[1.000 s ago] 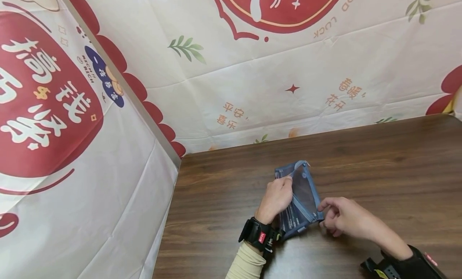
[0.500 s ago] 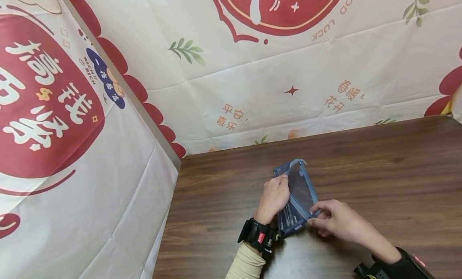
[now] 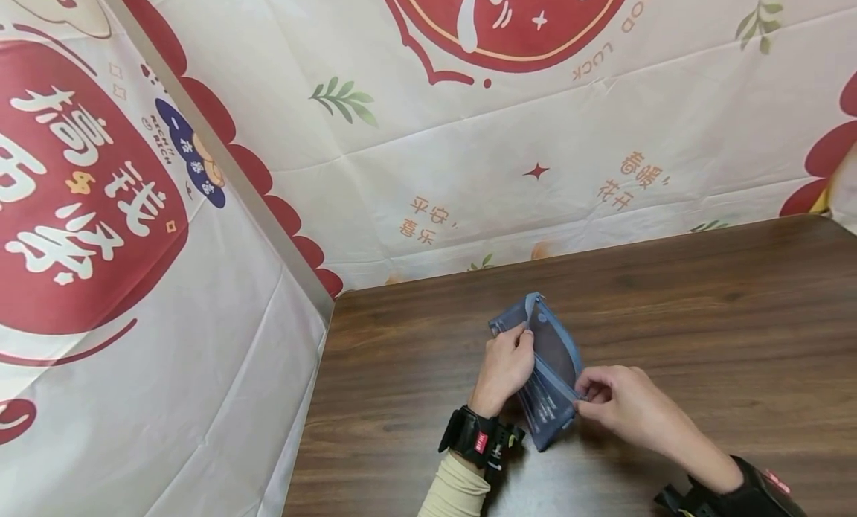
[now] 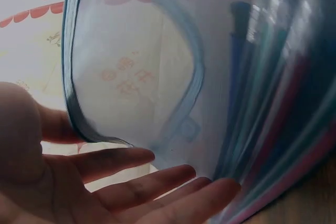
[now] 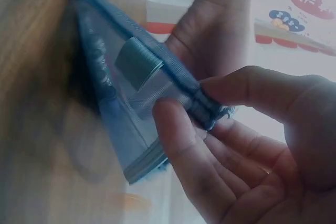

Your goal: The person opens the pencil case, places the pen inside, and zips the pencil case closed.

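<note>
A blue mesh zippered pencil pouch is held tilted over the table, its zipper side gaping. Through its see-through wall, several pens show in the left wrist view. My left hand grips the pouch by the edge of its opening on the left side. At the near right end of the zipper, my right hand pinches the corner of the pouch between thumb and fingers. The right wrist view shows that corner and a small pale-green fabric tab on the pouch's edge close to my fingertips.
A brown wood-grain table lies under both hands. White printed cloth hangs along its far edge, and another printed cloth panel stands on the left. Black straps with cameras sit on both wrists.
My right hand has moved left onto the pouch and now pinches its near right corner. The pouch has shifted left and turned, its lower end tilting. My left hand kept its grip.
</note>
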`<state>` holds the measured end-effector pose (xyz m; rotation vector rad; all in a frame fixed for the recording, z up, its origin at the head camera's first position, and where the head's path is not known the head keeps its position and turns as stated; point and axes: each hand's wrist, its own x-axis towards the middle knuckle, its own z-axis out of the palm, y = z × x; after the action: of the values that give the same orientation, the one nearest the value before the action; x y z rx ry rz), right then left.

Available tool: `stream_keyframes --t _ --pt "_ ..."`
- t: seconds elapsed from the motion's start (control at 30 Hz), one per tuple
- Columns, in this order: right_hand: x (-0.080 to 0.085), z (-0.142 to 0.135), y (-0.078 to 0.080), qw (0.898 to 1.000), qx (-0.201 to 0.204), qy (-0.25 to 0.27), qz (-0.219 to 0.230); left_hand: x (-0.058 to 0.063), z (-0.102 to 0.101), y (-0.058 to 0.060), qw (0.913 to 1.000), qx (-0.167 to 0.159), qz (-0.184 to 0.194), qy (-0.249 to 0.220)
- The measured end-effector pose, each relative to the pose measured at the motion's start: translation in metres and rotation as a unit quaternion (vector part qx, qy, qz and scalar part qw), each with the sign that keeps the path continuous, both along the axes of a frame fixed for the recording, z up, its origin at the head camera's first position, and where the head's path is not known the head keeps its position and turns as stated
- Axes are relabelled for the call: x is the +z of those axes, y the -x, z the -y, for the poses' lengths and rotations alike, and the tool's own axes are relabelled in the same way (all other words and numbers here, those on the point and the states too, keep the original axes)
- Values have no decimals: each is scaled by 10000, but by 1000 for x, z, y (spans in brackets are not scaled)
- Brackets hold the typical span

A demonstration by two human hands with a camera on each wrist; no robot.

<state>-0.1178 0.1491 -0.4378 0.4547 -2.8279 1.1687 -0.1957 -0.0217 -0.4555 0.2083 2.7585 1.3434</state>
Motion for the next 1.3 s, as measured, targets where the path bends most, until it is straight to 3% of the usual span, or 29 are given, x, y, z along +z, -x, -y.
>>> stream_keyframes --t 0.2,0.37,0.57,0.77,1.07,1.3 --pt "10 -6 0 9991 -289 -218 -220 1 -1 2 9998 -63 184 18" --pt "14 -13 -2 9984 -299 -346 -345 3 4 2 9997 -168 182 2" --pt "19 -24 -4 9950 -250 -556 -786 5 16 8 9998 -20 -147 -96" --pt "22 -34 -6 9915 -351 -897 -875 5 28 14 9989 34 -390 -266" --pt "17 -48 -4 9759 -354 -1241 -1758 0 37 21 9975 229 -505 -439" --pt "15 -60 2 9644 -163 -1429 -2220 -2 42 23 9989 255 -215 -321"
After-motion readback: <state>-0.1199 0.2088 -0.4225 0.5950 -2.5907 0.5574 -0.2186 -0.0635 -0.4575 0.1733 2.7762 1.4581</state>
